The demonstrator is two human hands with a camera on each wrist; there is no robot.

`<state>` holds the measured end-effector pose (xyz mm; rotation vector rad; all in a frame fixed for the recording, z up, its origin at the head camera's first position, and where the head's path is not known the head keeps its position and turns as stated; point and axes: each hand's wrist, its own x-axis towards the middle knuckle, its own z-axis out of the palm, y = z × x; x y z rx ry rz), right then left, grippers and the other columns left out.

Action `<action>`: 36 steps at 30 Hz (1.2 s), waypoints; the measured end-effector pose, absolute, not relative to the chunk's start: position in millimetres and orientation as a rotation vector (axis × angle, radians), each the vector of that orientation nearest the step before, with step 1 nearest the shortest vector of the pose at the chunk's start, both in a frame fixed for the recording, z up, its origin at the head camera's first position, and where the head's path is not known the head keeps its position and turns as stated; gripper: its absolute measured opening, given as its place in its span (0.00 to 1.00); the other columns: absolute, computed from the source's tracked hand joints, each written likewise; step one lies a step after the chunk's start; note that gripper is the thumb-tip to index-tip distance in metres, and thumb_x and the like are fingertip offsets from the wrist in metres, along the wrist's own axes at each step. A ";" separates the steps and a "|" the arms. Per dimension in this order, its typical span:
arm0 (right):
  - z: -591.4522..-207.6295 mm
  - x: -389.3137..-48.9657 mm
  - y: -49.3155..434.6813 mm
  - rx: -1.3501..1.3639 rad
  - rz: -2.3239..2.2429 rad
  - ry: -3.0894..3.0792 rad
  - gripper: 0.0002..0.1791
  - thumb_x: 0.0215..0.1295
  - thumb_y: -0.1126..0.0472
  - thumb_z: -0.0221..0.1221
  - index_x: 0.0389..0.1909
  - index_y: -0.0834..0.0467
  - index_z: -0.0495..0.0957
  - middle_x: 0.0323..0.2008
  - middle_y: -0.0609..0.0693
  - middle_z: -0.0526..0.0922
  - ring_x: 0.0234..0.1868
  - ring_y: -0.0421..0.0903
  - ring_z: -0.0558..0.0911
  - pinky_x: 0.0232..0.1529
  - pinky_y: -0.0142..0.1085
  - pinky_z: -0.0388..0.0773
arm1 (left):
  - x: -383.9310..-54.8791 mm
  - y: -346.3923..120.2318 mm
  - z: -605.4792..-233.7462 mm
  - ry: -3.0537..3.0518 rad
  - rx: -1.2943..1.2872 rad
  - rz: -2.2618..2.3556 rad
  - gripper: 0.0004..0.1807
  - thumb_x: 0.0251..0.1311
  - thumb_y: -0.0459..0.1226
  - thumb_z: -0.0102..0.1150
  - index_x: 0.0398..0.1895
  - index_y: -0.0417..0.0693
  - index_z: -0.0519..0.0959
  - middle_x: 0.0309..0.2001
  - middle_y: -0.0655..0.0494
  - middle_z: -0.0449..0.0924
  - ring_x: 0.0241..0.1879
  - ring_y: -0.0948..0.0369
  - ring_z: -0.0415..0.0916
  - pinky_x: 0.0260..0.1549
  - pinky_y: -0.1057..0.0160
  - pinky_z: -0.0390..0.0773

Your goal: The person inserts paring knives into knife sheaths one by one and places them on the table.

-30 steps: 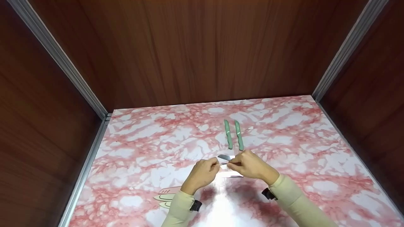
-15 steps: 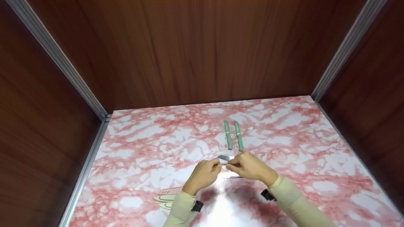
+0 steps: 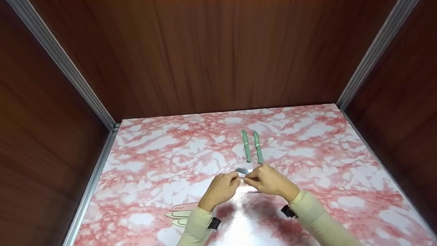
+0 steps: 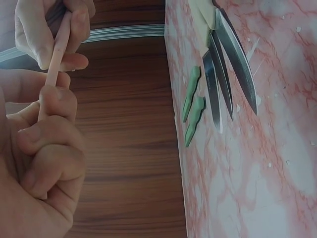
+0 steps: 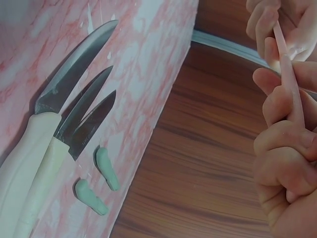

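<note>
Both hands pinch one slim pink stick-like piece (image 4: 55,67), seen edge-on; I cannot tell its kind. In the head view, my left hand (image 3: 220,191) and right hand (image 3: 271,181) meet over the table's middle, fingertips almost touching. The left wrist view has the left hand's (image 4: 44,153) fingers curled along the pink piece's lower end. The right hand's (image 5: 290,158) fingers wrap its near end in the right wrist view. Below them lie several kitchen knives with steel blades (image 5: 74,69) and cream handles (image 5: 29,144), largely hidden in the head view.
Two slim green knives (image 3: 246,147) lie side by side beyond the hands. A pink blade cover (image 3: 184,206) and two pale green ones (image 3: 178,214) lie partly under the left sleeve. Brown wood panels (image 3: 218,58) enclose the marbled table (image 3: 146,150) behind and at both sides.
The hands have drawn slightly closer together, narrowing the gap between their fingertips. The pink piece stays in both, and the things on the table keep their places.
</note>
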<state>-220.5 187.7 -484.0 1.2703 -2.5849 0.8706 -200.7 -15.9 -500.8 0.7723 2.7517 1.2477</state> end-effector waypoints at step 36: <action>-510.6 -264.3 248.4 0.797 0.779 -2.914 0.12 0.68 0.52 0.55 0.34 0.55 0.82 0.22 0.41 0.78 0.20 0.36 0.70 0.27 0.36 0.70 | -198.7 -99.5 -531.1 2.809 0.673 0.989 0.13 0.68 0.37 0.47 0.23 0.52 0.72 0.22 0.64 0.65 0.22 0.67 0.62 0.24 0.65 0.66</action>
